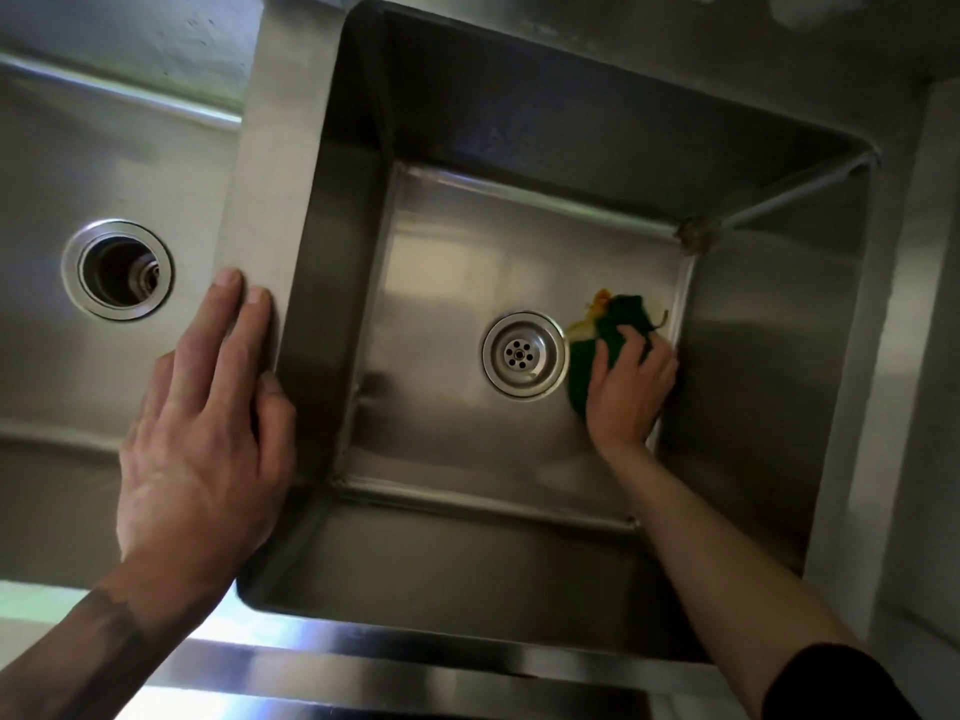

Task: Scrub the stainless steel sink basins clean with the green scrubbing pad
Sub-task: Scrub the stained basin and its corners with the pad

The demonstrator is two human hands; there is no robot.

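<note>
Down in the right basin (467,433), the right hand (631,387) has its grip curled round the green scrubbing pad (623,314), between drain (523,354) and right wall. The left hand (208,423) lies flat, grip released, on the divider (270,163).

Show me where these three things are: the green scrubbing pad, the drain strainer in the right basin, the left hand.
green scrubbing pad (626,311): head view, its dark green upper part.
drain strainer (521,354): head view, its perforated centre.
left hand (202,439): head view, its back.

left forearm (104,646): dark tattoo band (111,623) | right arm (727,563): dark sleeve (831,683) near elbow | left grip (202,433), right grip (631,387): bare
</note>
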